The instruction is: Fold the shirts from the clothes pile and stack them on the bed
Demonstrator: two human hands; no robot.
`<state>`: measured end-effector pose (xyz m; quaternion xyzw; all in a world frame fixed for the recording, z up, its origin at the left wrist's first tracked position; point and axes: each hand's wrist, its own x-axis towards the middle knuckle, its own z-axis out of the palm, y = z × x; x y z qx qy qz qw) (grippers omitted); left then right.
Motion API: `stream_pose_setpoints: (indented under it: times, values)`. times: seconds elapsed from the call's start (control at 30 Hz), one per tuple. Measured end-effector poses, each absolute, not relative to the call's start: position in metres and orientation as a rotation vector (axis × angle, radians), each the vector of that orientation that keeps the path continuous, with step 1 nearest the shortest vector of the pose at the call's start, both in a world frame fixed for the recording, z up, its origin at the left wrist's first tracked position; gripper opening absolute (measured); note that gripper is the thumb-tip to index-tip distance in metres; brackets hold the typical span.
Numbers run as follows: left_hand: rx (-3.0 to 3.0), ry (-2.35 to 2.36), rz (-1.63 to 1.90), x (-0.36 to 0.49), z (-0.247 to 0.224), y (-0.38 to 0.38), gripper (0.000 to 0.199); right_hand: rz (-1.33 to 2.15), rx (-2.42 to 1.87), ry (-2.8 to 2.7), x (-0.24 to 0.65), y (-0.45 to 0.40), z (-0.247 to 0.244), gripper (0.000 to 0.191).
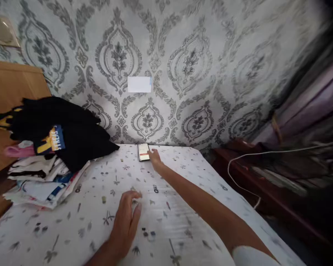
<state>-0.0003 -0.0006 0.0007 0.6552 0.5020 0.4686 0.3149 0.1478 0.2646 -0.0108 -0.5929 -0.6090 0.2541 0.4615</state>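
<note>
A smartphone (144, 152) with a lit screen lies at the far edge of the bed, close to the wall. My right hand (155, 158) reaches out to it, its fingertips at the right side of the screen; the fingers look loosely spread and do not wrap round the phone. My left hand (125, 218) hovers over or rests on the patterned bedsheet (161, 221) nearer to me. Its fingers are curved, the thumb apart from them, and nothing is between them.
At the left, a black garment (69, 125) lies on a stack of folded clothes (41, 184) beside a wooden headboard (13, 85). A white cable (238, 188) hangs over dark furniture (255, 181) at the right. Patterned wallpaper (188, 66) covers the wall behind the bed.
</note>
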Motion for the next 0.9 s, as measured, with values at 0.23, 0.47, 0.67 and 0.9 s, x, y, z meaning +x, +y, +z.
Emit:
stream_pose_setpoints:
  times: [0.23, 0.47, 0.67, 0.9]
  values:
    - [1.695, 1.289, 1.256, -0.001, 0.010, -0.005, 0.029, 0.413, -1.457, -1.851, 0.162, 0.206, -0.013, 0.028]
    - [1.638, 1.326, 1.194, -0.001, 0.011, -0.005, 0.029, 0.299, -1.465, -2.162, 0.146, 0.190, -0.009, 0.019]
    - [1.596, 1.349, 1.153, 0.000, 0.012, -0.002, 0.032, 0.247, -1.558, -2.219, 0.143, 0.191, -0.007, 0.030]
    - [1.538, 1.368, 1.117, -0.001, 0.014, -0.002, 0.031, 0.210, -1.617, -2.305, 0.142, 0.186, 0.001, 0.038]
